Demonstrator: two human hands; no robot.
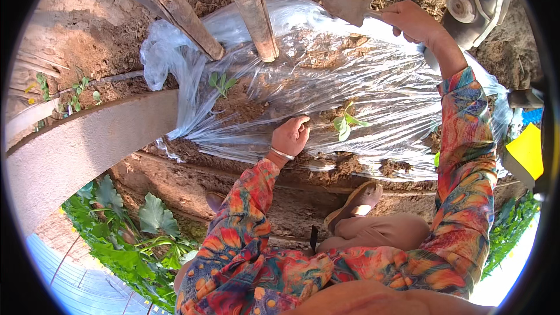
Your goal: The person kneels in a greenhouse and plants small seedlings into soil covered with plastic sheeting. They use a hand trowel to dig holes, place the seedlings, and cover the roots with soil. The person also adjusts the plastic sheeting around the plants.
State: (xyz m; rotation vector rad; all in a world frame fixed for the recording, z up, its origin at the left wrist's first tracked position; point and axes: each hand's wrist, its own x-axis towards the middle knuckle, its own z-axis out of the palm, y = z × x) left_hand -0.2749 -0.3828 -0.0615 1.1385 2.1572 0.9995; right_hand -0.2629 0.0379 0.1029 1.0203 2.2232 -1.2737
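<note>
Clear plastic film (385, 83) lies wrinkled over a raised bed of brown soil. My left hand (290, 137), with a silvery bangle at the wrist, rests at the film near its front edge, fingers curled; whether it pinches anything cannot be told. My right hand (409, 21) grips the handle of a small metal trowel (348, 7), whose blade is over the far edge of the film. One leafy seedling (345, 123) stands to the right of my left hand. Another seedling (222, 84) stands at the left part of the bed.
Two weathered poles (251, 13) reach down onto the film. A pale concrete beam (92, 140) meets the bed's left end. Broad-leaved plants (118, 236) grow at lower left. A black object with a round cap (461, 6) is at top right, and a yellow card (527, 151) at right.
</note>
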